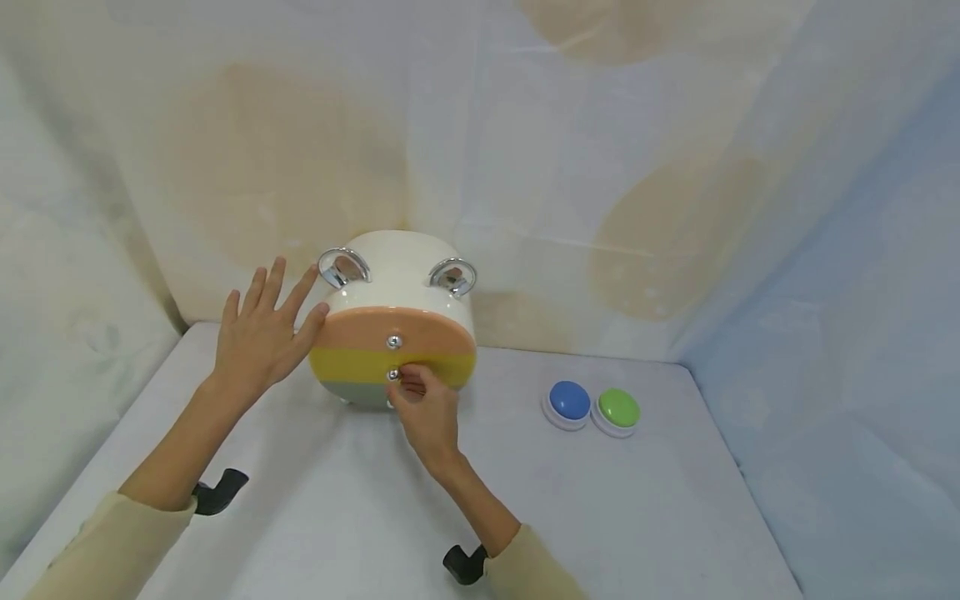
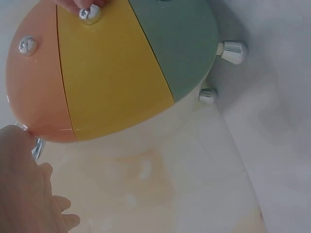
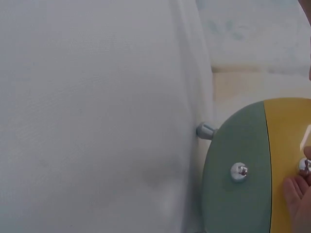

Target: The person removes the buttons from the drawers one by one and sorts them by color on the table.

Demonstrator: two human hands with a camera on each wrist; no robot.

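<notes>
A round cream drawer box (image 1: 401, 275) stands on the white table (image 1: 637, 517), with two chrome handles on top and an orange, a yellow and a green drawer front. My left hand (image 1: 262, 333) lies flat against its left side, fingers straight, the thumb on the orange drawer (image 1: 360, 329). My right hand (image 1: 423, 408) pinches the chrome knob (image 1: 392, 375) of the yellow drawer (image 1: 345, 365). The left wrist view has the yellow drawer (image 2: 112, 73) closed flush, with fingertips on its knob (image 2: 90, 13). In the right wrist view the green drawer (image 3: 238, 194) and its knob (image 3: 239, 171) are free.
A blue dome button (image 1: 568, 402) and a green dome button (image 1: 618, 410) sit side by side on the table right of the box. Cloth walls close in the back and both sides. Two dark wrist mounts (image 1: 219, 492) show near my sleeves.
</notes>
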